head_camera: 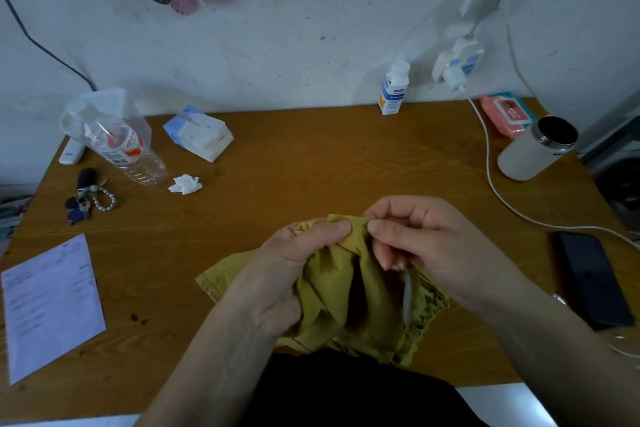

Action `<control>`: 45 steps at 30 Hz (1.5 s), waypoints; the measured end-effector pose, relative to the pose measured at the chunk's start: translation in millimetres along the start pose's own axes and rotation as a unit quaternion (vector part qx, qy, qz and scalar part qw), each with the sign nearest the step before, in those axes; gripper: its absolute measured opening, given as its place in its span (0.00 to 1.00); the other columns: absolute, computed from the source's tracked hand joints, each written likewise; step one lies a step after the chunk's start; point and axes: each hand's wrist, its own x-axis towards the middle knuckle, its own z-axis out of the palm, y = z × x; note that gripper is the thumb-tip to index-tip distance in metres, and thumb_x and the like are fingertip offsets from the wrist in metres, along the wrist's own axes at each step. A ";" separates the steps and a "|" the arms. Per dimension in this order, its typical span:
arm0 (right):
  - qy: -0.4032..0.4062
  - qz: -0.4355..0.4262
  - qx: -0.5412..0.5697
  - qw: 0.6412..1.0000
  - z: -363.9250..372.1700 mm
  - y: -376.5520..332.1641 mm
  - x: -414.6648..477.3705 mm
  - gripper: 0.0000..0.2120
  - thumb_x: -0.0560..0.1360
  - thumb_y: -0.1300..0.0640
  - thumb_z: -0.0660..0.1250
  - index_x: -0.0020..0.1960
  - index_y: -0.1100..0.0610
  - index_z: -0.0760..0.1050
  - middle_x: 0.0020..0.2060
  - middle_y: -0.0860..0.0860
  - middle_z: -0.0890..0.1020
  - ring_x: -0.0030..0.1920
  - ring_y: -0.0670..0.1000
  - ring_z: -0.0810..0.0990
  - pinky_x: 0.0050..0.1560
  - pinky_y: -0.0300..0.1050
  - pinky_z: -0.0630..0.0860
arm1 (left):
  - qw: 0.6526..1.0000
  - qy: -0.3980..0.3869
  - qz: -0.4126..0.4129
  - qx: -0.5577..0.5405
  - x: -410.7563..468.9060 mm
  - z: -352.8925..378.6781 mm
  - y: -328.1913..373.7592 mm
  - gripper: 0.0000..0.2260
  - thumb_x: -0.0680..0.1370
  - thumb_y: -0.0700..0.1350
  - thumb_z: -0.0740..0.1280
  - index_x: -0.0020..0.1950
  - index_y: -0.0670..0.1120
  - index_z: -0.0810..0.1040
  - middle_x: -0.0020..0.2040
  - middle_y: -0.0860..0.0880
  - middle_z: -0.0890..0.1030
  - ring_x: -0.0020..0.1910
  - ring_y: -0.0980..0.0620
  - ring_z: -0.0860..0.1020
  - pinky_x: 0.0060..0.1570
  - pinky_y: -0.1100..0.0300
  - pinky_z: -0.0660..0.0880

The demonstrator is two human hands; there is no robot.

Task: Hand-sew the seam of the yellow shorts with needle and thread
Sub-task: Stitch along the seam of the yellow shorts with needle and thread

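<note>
The yellow shorts hang bunched between both hands above the near edge of the wooden table. My left hand grips the fabric from the left, thumb pressed on the top fold. My right hand pinches the same top edge from the right with thumb and forefinger. A pale strip inside the waistband shows below my right fingers. I cannot make out a needle or thread.
A sheet of paper lies front left, keys and a plastic bottle back left, a tissue pack behind. A phone with white cable lies right, near a mug.
</note>
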 end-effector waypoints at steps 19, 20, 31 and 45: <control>0.077 -0.081 -0.262 0.959 4.2 2.5 6.9 0.03 0.75 0.55 0.64 0.47 0.48 0.74 0.38 0.42 0.80 0.40 0.41 0.79 0.40 0.32 0.74 | 0.999 0.024 0.032 0.023 3.9 -6.4 -1.4 0.07 0.66 0.39 0.70 0.40 0.36 0.83 0.36 0.39 0.84 0.34 0.45 0.83 0.40 0.52 0.82; 0.109 -0.104 -0.298 0.943 4.6 1.3 6.8 0.02 0.74 0.52 0.65 0.47 0.47 0.75 0.39 0.41 0.79 0.42 0.41 0.78 0.42 0.32 0.74 | 0.999 0.029 0.031 0.024 4.0 -6.3 -1.1 0.08 0.66 0.39 0.71 0.41 0.35 0.83 0.37 0.38 0.84 0.34 0.44 0.83 0.41 0.51 0.81; 0.202 -0.276 -0.443 0.829 24.5 13.4 17.6 0.08 0.75 0.59 0.63 0.41 0.61 0.78 0.43 0.51 0.79 0.47 0.48 0.74 0.48 0.37 0.69 | 0.994 0.082 0.035 0.060 5.8 0.2 -3.3 0.15 0.64 0.39 0.72 0.45 0.31 0.80 0.39 0.35 0.82 0.37 0.41 0.81 0.46 0.47 0.79; 0.272 -0.336 -0.435 0.790 35.0 45.3 37.2 0.09 0.75 0.64 0.61 0.41 0.63 0.78 0.38 0.54 0.81 0.44 0.48 0.72 0.46 0.34 0.66 | 0.984 0.142 0.050 0.093 15.5 -6.8 -2.6 0.07 0.73 0.38 0.70 0.36 0.37 0.83 0.33 0.41 0.81 0.35 0.44 0.81 0.43 0.53 0.80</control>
